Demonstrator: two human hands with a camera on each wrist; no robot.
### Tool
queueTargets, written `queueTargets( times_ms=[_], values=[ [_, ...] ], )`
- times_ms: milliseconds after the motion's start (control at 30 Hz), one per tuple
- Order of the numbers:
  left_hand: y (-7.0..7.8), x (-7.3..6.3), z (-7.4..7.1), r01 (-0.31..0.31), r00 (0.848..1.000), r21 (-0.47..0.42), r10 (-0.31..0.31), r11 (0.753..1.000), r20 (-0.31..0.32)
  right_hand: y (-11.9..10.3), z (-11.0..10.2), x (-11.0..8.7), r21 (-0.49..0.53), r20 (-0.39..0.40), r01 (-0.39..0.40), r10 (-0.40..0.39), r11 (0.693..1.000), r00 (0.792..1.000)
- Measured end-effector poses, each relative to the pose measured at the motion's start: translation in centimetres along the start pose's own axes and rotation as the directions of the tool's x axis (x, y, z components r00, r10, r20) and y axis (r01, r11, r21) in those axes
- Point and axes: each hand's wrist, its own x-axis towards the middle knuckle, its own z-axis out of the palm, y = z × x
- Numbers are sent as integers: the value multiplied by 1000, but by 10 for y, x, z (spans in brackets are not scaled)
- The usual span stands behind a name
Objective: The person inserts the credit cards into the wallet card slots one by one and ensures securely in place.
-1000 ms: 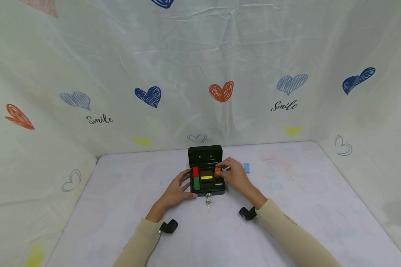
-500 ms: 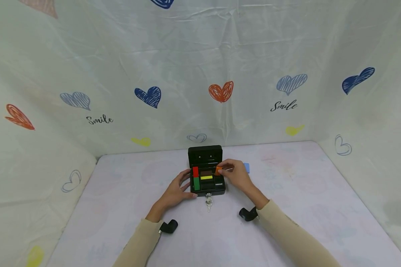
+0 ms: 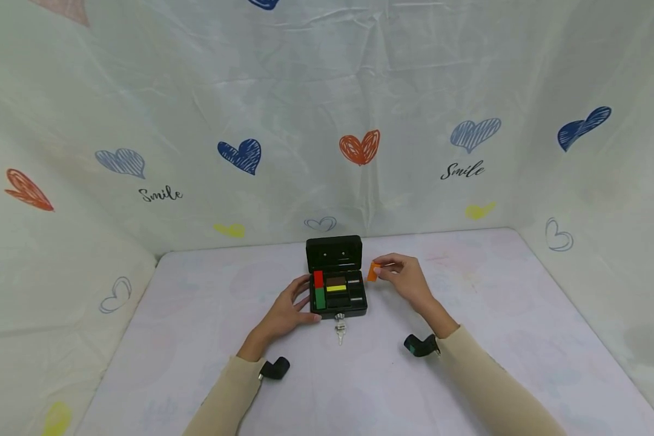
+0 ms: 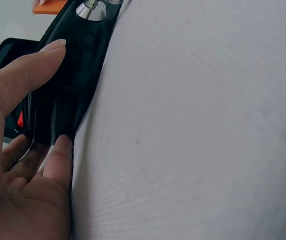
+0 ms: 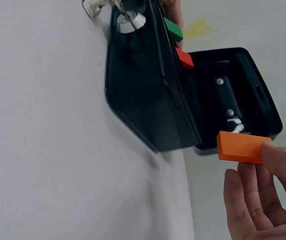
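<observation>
A small black box [image 3: 360,309] stands open at mid-table, its lid [image 3: 334,252] upright at the back. Inside lie a red block [image 3: 318,279], a green block [image 3: 320,298] and a yellow block [image 3: 336,289]. My right hand [image 3: 380,269] pinches an orange block [image 3: 373,272] in the air just right of the lid; the right wrist view shows the orange block [image 5: 242,147] at my fingertips [image 5: 277,157] beside the box [image 5: 143,90]. My left hand [image 3: 305,300] rests with straight fingers against the box's left side [image 4: 73,75].
Keys [image 3: 340,330] hang from the lock [image 5: 130,21] at the box's front. The table is covered with a white cloth [image 3: 207,339]. A heart-printed sheet [image 3: 360,148] walls it at the back and both sides.
My right hand has lifted the orange block out of the box's right side and moved it right and up, past the lid. It now covers the blue block. The left hand has not moved.
</observation>
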Motion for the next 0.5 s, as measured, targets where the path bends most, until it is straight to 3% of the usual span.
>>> queueTargets(
  times_ms=[500],
  values=[
    [-1,1,-1,9,1000,1,-9,1000,0,20,-46,1,31,-31,-75,76,997,997]
  ],
)
